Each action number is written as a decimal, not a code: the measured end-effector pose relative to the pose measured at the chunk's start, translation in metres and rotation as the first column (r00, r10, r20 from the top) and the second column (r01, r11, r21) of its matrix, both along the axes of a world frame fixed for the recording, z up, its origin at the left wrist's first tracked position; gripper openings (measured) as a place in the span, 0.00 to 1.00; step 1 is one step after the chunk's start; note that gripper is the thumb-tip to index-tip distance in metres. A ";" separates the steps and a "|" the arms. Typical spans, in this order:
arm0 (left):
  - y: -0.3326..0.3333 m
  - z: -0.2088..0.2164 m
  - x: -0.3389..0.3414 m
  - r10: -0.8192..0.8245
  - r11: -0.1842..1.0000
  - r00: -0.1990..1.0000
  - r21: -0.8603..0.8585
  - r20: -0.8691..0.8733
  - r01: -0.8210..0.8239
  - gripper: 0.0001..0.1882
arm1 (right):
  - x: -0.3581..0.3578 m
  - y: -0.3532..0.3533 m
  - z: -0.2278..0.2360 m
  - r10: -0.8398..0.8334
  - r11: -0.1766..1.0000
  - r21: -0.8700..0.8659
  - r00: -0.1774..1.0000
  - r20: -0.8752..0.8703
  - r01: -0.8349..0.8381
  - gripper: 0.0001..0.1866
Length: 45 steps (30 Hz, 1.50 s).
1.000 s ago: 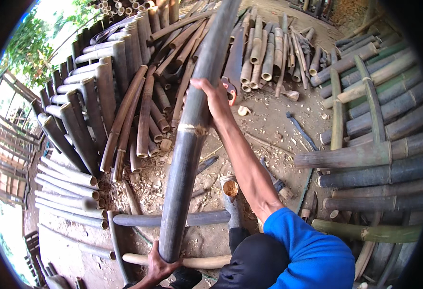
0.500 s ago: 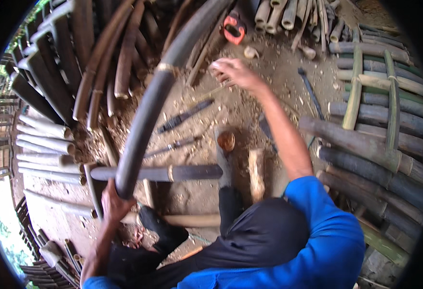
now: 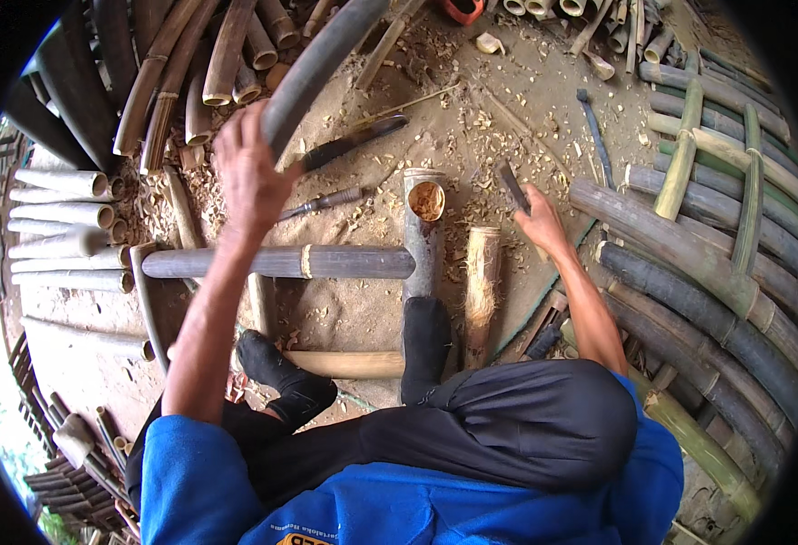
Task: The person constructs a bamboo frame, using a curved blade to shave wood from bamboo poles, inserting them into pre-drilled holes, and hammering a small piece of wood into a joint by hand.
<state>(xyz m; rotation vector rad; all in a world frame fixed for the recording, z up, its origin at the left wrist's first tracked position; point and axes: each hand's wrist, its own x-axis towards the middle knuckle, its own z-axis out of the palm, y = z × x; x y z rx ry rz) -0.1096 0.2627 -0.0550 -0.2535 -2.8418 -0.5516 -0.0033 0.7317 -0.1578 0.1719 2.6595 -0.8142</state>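
My left hand [image 3: 252, 177], slightly blurred, is closed around the lower end of a long dark bamboo pole [image 3: 322, 68], which slants up out of view. In my right hand [image 3: 542, 222] is a tool with a short, flat, dark blade [image 3: 512, 188]; the hand hides its handle. Between my hands, a bamboo piece [image 3: 423, 241] with a round cut hole lies under my right foot. A dark bamboo length [image 3: 263, 262] runs crosswise, its right end against that piece. A pale, fibrous wooden billet [image 3: 483, 272] is to the right.
A slim chisel-like tool [image 3: 326, 202] and a dark sheath-like piece [image 3: 354, 145] lie on the chip-strewn ground. A dark long-handled tool [image 3: 594, 136] lies farther right. Bamboo stacks stand at left [image 3: 63, 218] and right [image 3: 717, 300]. A light bamboo rail [image 3: 349, 364] runs beside my feet.
My left hand and the dark pole have moved up and away from the crosswise bamboo. My right hand, empty before, has come down rightward and now holds the bladed tool. The view has shifted too.
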 end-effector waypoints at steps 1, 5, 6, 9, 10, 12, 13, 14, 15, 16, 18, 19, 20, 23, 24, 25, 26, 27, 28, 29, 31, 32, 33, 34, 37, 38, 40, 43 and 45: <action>0.029 0.005 0.010 -0.147 0.970 0.989 0.196 -0.009 0.146 0.40 | 0.000 -0.012 0.018 -0.137 0.982 -0.123 0.988 0.073 0.146 0.27; 0.138 0.054 0.068 -0.703 0.647 0.711 0.431 0.019 0.629 0.41 | 0.012 -0.063 0.056 -0.085 0.808 -0.564 0.981 0.175 0.171 0.24; 0.167 0.054 0.072 -0.799 0.525 0.601 0.458 -0.026 0.717 0.42 | 0.023 -0.060 0.058 -0.028 0.779 -0.621 0.995 0.098 0.083 0.25; 0.216 0.034 0.072 -0.861 0.495 0.427 0.267 0.276 0.827 0.46 | 0.058 -0.066 0.027 0.055 0.953 -0.304 0.994 0.095 -0.023 0.30; 0.226 0.017 0.067 -0.835 0.490 0.365 0.255 0.411 0.834 0.48 | 0.061 -0.066 0.020 0.037 0.950 -0.313 0.986 0.161 0.016 0.31; 0.232 -0.013 0.057 -0.773 0.525 0.336 0.244 0.539 0.816 0.47 | 0.043 -0.080 0.025 -0.106 0.872 -0.407 0.917 0.385 0.272 0.32; 0.231 -0.027 0.054 -0.795 0.530 0.331 0.318 0.509 0.786 0.47 | 0.031 -0.089 0.032 -0.131 0.868 -0.380 0.885 0.447 0.320 0.31; 0.233 -0.034 0.050 -0.801 0.527 0.314 0.350 0.509 0.774 0.46 | 0.019 -0.095 0.040 -0.163 0.864 -0.341 0.847 0.506 0.370 0.30; 0.236 -0.039 0.047 -0.810 0.520 0.298 0.383 0.505 0.764 0.45 | 0.013 -0.097 0.047 -0.115 0.945 -0.220 0.877 0.467 0.241 0.27; 0.237 -0.043 0.045 -0.818 0.513 0.282 0.414 0.502 0.752 0.44 | 0.008 -0.094 0.044 -0.105 0.965 -0.167 0.880 0.464 0.204 0.26; 0.242 -0.045 0.040 -0.836 0.535 0.361 0.468 0.413 0.704 0.36 | -0.001 -0.074 0.037 -0.063 0.978 -0.163 0.927 0.370 0.131 0.23; 0.245 -0.047 0.038 -0.830 0.556 0.414 0.495 0.374 0.668 0.34 | -0.006 -0.061 0.029 -0.024 0.973 -0.212 0.961 0.274 0.085 0.23; 0.247 -0.050 0.038 -0.820 0.572 0.462 0.530 0.338 0.626 0.33 | -0.011 -0.057 0.030 0.028 0.985 -0.173 0.967 0.251 0.016 0.22; 0.233 -0.052 0.028 -0.760 0.606 0.583 0.640 0.289 0.473 0.32 | -0.058 -0.075 0.061 0.232 0.961 0.069 0.915 0.330 -0.268 0.20; 0.228 -0.049 0.025 -0.734 0.621 0.611 0.658 0.297 0.426 0.34 | -0.071 -0.085 0.073 0.282 0.940 0.091 0.900 0.333 -0.328 0.19; 0.225 -0.047 0.025 -0.708 0.624 0.648 0.678 0.282 0.387 0.36 | -0.079 -0.080 0.071 0.358 0.905 0.118 0.882 0.305 -0.408 0.19; 0.224 -0.044 0.024 -0.683 0.620 0.682 0.701 0.262 0.352 0.37 | -0.087 -0.073 0.071 0.430 0.863 0.153 0.858 0.281 -0.482 0.19; 0.221 -0.043 0.022 -0.653 0.618 0.716 0.720 0.247 0.316 0.39 | -0.095 -0.078 0.074 0.437 0.853 0.178 0.857 0.272 -0.491 0.18; 0.217 -0.040 0.020 -0.621 0.615 0.741 0.745 0.255 0.258 0.41 | -0.105 -0.082 0.080 0.446 0.842 0.201 0.855 0.263 -0.501 0.17; 0.212 -0.037 0.019 -0.586 0.612 0.763 0.765 0.271 0.199 0.42 | -0.114 -0.088 0.085 0.457 0.832 0.219 0.853 0.253 -0.511 0.16; 0.202 -0.038 0.020 -0.524 0.543 0.818 0.833 0.239 0.104 0.46 | -0.133 -0.106 0.095 0.569 0.753 0.214 0.778 0.265 -0.623 0.16; 0.198 -0.041 0.022 -0.458 0.534 0.862 0.842 0.216 0.073 0.47 | -0.142 -0.118 0.099 0.624 0.705 0.211 0.734 0.267 -0.677 0.16; 0.195 -0.045 0.024 -0.390 0.523 0.901 0.851 0.193 0.044 0.48 | -0.146 -0.133 0.105 0.682 0.640 0.284 0.698 0.218 -0.714 0.16; 0.193 -0.049 0.027 -0.317 0.510 0.933 0.860 0.171 0.015 0.49 | -0.152 -0.143 0.104 0.722 0.595 0.285 0.656 0.222 -0.751 0.15; 0.188 -0.055 0.032 -0.134 0.413 0.972 0.903 0.193 -0.123 0.49 | -0.170 -0.179 0.104 0.804 0.435 0.242 0.495 0.329 -0.868 0.13; 0.188 -0.056 0.034 -0.070 0.361 0.977 0.918 0.201 -0.163 0.49 | -0.173 -0.194 0.102 0.830 0.369 0.254 0.440 0.344 -0.894 0.13; 0.185 -0.059 0.032 0.044 0.373 0.989 0.916 0.141 -0.147 0.47 | -0.181 -0.211 0.096 0.868 0.235 0.281 0.331 0.371 -0.931 0.13; 0.191 -0.062 0.036 0.066 0.426 0.988 0.892 0.136 -0.152 0.49 | -0.175 -0.204 0.105 0.859 0.279 0.262 0.362 0.363 -0.924 0.16; 0.202 -0.052 0.043 -0.073 0.526 0.976 0.839 0.206 -0.138 0.51 | -0.167 -0.175 0.102 0.794 0.363 0.197 0.414 0.446 -0.910 0.18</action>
